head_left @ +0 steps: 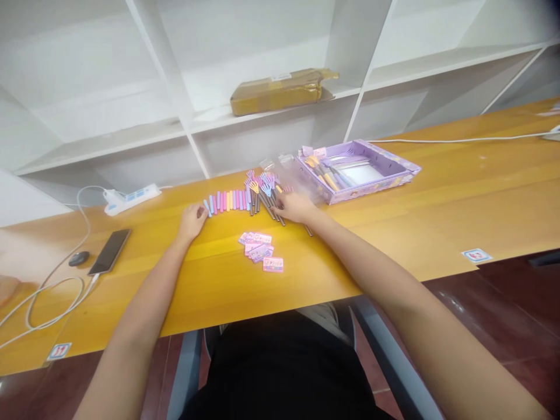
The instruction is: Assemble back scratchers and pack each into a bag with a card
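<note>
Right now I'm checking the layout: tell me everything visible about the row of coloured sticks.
The row of coloured sticks lies flat on the table: short, plastic-looking pieces, side by side, in blue, pink, purple and yellow. The left hand seems to touch its blue left end; dark-handled, claw-headed tools crowd its right end.

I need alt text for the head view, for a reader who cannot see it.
A person's left hand is at a row of pastel sticks on a wooden table, the right hand at dark-handled tools with claw-like heads. Small cards lie in front; a purple tray stands at right.
</note>
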`<state>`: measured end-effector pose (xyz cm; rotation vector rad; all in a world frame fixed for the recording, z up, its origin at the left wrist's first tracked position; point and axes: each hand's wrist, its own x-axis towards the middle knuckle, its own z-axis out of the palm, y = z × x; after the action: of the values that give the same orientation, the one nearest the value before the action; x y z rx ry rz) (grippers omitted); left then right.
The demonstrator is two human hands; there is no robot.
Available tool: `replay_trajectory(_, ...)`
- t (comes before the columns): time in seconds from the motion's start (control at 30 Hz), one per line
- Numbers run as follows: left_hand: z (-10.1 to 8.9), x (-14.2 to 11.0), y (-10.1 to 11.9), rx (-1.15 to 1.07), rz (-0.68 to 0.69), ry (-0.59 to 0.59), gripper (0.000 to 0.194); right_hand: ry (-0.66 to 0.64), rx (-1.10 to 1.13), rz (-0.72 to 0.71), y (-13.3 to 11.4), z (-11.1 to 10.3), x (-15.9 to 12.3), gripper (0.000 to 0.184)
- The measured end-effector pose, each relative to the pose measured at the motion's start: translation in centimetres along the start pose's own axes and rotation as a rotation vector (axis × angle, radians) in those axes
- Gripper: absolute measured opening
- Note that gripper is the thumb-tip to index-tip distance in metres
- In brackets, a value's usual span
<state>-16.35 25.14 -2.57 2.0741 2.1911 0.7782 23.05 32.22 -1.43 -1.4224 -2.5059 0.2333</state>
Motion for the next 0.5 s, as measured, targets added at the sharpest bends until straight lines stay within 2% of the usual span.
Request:
replay_trajectory(0.17, -0.1, 0.0, 0.2, 0.011, 0.037, -0.014, 0.025, -0.009, -0.002, 0.077, -1.0, 0.4, 0.0, 0.037)
replay_trajectory(0.27, 0.0, -0.2, 0.5, 0.032, 0.021, -0.029, 0.018, -0.003, 0.012, 0.122, -1.3, 0.7, -0.1, 0.037)
replay_trajectory(0.4, -0.3, -0.4, 1.4, 0.064, -0.062, -0.050, 0.018, 0.034, 0.076, 0.168, -1.8, 0.6, 0.0, 0.031)
replay_trajectory(0.5, -1.9, -0.1, 2.2, 0.080, -0.157, -0.103, 0.025, 0.097, 0.183, 0.183, -1.8, -0.9, 0.3, 0.027)
